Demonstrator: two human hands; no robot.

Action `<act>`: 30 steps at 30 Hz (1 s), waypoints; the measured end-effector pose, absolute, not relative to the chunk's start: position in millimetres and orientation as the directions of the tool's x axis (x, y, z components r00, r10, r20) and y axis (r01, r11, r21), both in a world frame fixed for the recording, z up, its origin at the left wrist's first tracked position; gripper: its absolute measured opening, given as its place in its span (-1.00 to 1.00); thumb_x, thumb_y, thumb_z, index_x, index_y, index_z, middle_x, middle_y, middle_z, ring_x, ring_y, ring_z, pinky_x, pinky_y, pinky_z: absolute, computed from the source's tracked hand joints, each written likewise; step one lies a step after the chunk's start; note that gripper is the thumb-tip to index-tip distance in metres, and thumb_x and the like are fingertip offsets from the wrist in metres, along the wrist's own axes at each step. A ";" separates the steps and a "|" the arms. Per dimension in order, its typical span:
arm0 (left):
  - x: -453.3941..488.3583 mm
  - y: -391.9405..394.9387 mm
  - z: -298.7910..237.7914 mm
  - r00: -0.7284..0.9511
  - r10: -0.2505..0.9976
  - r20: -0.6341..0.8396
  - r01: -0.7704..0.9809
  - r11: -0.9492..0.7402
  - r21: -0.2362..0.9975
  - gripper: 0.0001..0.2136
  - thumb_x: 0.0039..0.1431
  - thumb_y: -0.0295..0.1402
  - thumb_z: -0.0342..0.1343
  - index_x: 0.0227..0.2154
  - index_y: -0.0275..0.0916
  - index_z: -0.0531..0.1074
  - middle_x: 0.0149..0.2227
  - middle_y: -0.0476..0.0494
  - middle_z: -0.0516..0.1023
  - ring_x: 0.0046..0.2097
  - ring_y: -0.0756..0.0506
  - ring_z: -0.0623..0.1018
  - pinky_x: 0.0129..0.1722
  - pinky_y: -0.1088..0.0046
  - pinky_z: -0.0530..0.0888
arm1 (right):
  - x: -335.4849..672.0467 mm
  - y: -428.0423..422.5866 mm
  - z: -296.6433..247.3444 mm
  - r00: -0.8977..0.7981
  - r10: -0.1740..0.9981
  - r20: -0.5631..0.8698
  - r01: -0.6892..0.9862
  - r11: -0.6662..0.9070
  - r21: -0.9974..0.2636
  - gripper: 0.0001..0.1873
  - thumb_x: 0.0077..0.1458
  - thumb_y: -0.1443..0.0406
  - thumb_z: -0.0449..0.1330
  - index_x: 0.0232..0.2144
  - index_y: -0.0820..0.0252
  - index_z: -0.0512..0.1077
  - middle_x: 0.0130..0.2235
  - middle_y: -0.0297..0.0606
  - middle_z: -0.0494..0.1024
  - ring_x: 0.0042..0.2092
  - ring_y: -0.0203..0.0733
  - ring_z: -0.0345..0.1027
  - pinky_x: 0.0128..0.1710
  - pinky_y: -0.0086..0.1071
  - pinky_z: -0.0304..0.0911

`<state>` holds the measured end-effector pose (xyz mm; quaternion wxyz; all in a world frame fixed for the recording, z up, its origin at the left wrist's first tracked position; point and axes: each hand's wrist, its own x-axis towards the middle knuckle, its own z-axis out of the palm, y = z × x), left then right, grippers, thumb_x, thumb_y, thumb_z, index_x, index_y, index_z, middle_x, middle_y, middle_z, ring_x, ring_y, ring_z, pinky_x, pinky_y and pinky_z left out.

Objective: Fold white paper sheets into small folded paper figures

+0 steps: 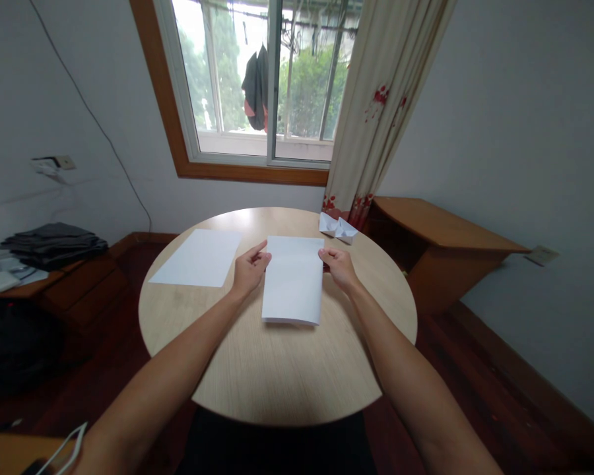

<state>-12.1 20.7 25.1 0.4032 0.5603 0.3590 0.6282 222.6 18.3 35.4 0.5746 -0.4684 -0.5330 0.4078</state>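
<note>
A white sheet of paper (293,280), folded over on itself, is held just above the table between my two hands. My left hand (250,267) pinches its left edge near the upper corner, thumb on top. On the opposite edge my right hand (339,265) grips it the same way, the fingers partly hidden beneath. The paper's near edge shows slightly parted layers and casts a shadow on the wood. To the left lies a flat white sheet (198,257). At the far right of the table stands a folded paper shape (337,227) with pointed peaks.
The round wooden table (287,382) has a straight-cut corner at the near left and right. Behind it are a window and a curtain (371,99). A brown wooden cabinet (445,231) stands to the right. Dark folded cloth (54,244) is stacked on furniture at the left.
</note>
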 end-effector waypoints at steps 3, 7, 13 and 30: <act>-12.1 20.6 25.2 -0.068 0.902 0.426 -0.088 -0.431 0.898 -0.42 -0.09 -0.18 0.28 0.00 -0.41 0.44 -0.48 -0.01 0.42 -0.49 0.09 0.29 -0.46 0.54 0.25 | 222.6 17.2 36.8 0.080 0.969 0.233 0.009 0.233 -0.972 -0.54 -0.26 -0.05 0.31 -0.57 0.25 0.42 -0.59 -0.36 0.42 -0.58 -0.36 0.24 -0.59 -0.46 0.22; -11.8 20.3 25.1 -0.075 0.900 0.428 -0.091 -0.434 0.896 -0.44 -0.10 -0.18 0.28 -0.02 -0.40 0.46 -0.48 -0.01 0.42 -0.49 0.10 0.27 -0.48 0.54 0.22 | 224.1 17.5 35.5 0.073 0.968 0.241 -0.026 0.244 -0.969 -0.61 -0.22 0.01 0.31 -0.55 0.24 0.41 -0.59 -0.39 0.40 -0.58 -0.37 0.21 -0.60 -0.48 0.20; -11.3 20.3 23.9 -0.064 0.904 0.422 -0.104 -0.427 0.898 -0.43 -0.10 -0.15 0.28 -0.03 -0.41 0.47 -0.47 -0.03 0.43 -0.48 0.09 0.29 -0.47 0.53 0.24 | 223.4 17.4 35.5 0.087 0.958 0.274 0.018 0.273 -0.962 -0.58 -0.20 -0.01 0.31 -0.54 0.25 0.43 -0.57 -0.37 0.41 -0.55 -0.35 0.24 -0.57 -0.46 0.21; -11.1 17.3 21.4 0.150 0.906 0.396 0.042 -0.406 0.913 -0.46 -0.09 -0.31 0.25 0.02 -0.36 0.43 -0.27 -0.12 0.44 -0.44 0.11 0.36 -0.43 0.56 0.30 | 228.4 21.7 35.9 0.303 0.893 0.332 0.076 0.325 -0.943 -0.56 -0.20 -0.06 0.26 -0.52 0.21 0.42 -0.60 -0.38 0.33 -0.56 -0.31 0.16 -0.56 -0.39 0.19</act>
